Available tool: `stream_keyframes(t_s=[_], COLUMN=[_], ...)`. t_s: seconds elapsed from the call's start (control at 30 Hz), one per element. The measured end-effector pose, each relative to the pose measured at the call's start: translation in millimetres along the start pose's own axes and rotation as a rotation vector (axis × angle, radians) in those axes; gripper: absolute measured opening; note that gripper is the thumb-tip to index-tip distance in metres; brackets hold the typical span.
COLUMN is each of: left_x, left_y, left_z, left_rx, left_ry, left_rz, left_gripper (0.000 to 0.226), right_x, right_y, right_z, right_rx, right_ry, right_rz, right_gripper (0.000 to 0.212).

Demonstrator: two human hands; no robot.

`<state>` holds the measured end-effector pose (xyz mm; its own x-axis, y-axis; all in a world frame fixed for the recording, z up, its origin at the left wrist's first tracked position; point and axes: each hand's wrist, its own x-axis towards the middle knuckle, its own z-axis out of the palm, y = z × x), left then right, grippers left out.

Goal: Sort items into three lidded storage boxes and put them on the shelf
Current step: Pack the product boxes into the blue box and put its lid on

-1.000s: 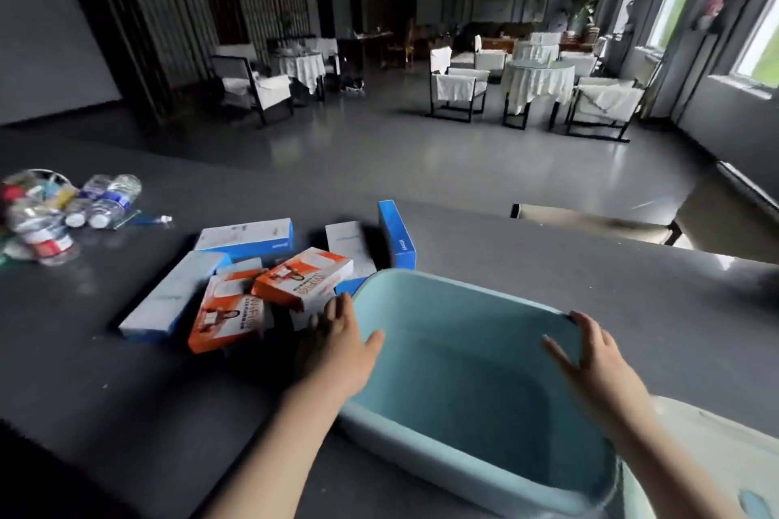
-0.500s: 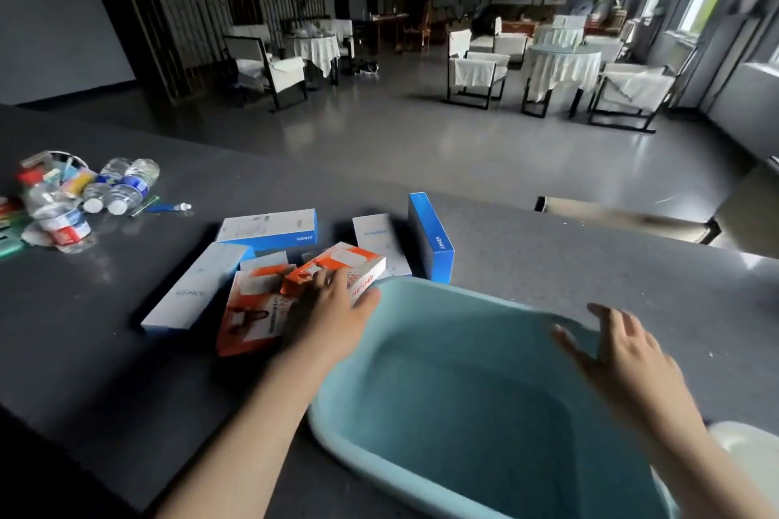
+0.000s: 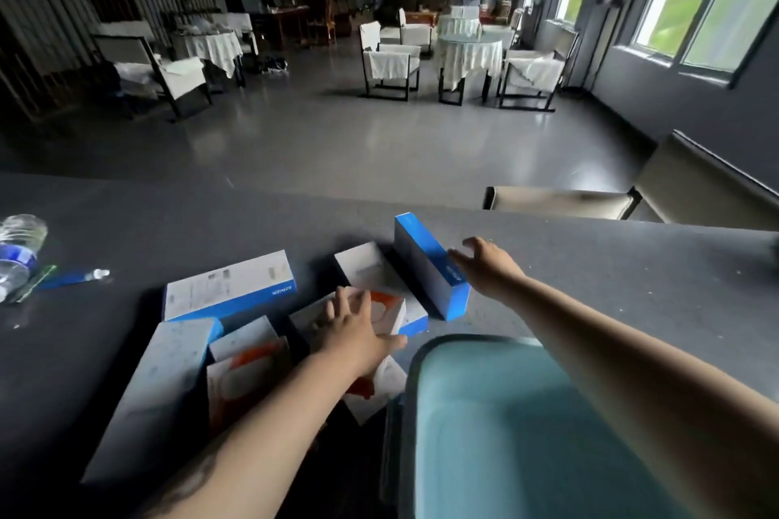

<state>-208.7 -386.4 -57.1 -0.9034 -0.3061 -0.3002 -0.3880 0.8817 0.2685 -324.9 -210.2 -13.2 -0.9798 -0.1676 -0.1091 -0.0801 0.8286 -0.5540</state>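
Storage box (image 3: pixel 506 426), pale teal and lidless, sits on the dark tabletop (image 3: pixel 590 265) right in front of the person, its near end running out of view, its long axis seemingly heading away from the viewer. Beyond its far-left corner lies a cluster of cartons. Largest of those being reached for is the blue carton (image 3: pixel 434 265), standing on a long edge with its long axis running from far-left to near-right. The right hand (image 3: pixel 484 265) is spread, fingers loose, at that carton's right face; contact is unclear. The smaller orange-and-white carton (image 3: pixel 385 314) lies flat on others, the left hand (image 3: pixel 354 329) resting open-palmed across it, nothing pinched. To do this well, I judge each hand should close across a carton's short width, lift clear of neighbours, then lay it lengthwise along the box.
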Motion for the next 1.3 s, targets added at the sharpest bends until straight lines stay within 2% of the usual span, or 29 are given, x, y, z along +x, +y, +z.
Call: stream_keyframes(t_s=[0.1, 0.2, 0.3, 0.37, 0.43, 0.5, 0.57, 0.67, 0.73, 0.8, 0.93, 1.03, 1.1, 1.2, 1.27, 1.3], left_x=[8.0, 19.8, 30.0, 35.6, 39.2, 40.1, 40.9, 42.5, 41.8, 36.0, 14.0, -9.8, -26.6, -49.2, -60.6, -65.5], left_y=[-12.2, -27.3, -37.4, -40.5, -43.0, -45.1, -46.5, -45.5, -43.5, -38.8, -22.5, -9.6, -1.5, 11.6, 21.4, 26.6], left_z=[-4.1, -11.2, -14.1, -13.0, -8.3, -0.8, 5.5, 6.1, -0.6, -13.2, -49.7, -67.2, -69.2, -63.1, -57.2, -54.5], left_rx=[-0.016, -0.03, -0.048, -0.064, -0.076, -0.067, -0.034, -0.084, -0.188, -0.334, -0.4, -0.598, -0.713, -0.795, -0.816, -0.821], left_ry=[0.01, 0.067, 0.112, 0.128, 0.158, 0.206, 0.251, 0.255, 0.287, 0.333, 0.524, 0.587, 0.607, 0.637, 0.638, 0.637], left_rz=[0.011, 0.003, 0.013, 0.02, 0.028, 0.036, 0.046, 0.027, 0.049, 0.094, 0.2, 0.301, 0.348, 0.378, 0.387, 0.4], left_gripper=[0.095, 0.092, 0.091, 0.091, 0.092, 0.093, 0.093, 0.093, 0.09, 0.086, 0.084, 0.084, 0.086, 0.091, 0.091, 0.09], right_x=[20.8, 32.8, 40.2, 42.8, 42.0, 41.7, 43.6, 41.1, 34.2, 17.6, -45.1, -110.8, -147.1, -173.6, -177.3, -176.9], right_y=[-6.1, -13.1, -19.0, -20.7, -23.0, -24.6, -24.8, -30.0, -36.1, -39.2, -15.9, 25.7, 56.1, 93.8, 106.6, 109.4], right_z=[14.3, 26.4, 40.6, 53.0, 62.2, 68.7, 73.8, 67.0, 50.0, 22.4, -48.4, -82.1, -89.3, -89.8, -84.2, -78.0], right_rx=[0.002, 0.138, 0.101, 0.14, 0.219, 0.149, 0.01, -0.065, -0.126, -0.085, 0.228, 0.392, 0.313, 0.019, -0.117, -0.189], right_ry=[-0.071, -0.072, -0.093, -0.133, -0.191, -0.245, -0.218, -0.108, -0.036, 0.025, 0.162, 0.136, 0.084, 0.02, -0.114, -0.196], right_rz=[0.09, 0.169, 0.154, 0.164, 0.194, 0.152, 0.104, 0.08, 0.018, -0.09, -0.328, -0.445, -0.554, -0.753, -0.799, -0.763], right_gripper=[0.048, 0.041, 0.04, 0.052, 0.073, 0.091, 0.093, 0.077, 0.07, 0.065, 0.052, 0.058, 0.064, 0.071, 0.073, 0.076])
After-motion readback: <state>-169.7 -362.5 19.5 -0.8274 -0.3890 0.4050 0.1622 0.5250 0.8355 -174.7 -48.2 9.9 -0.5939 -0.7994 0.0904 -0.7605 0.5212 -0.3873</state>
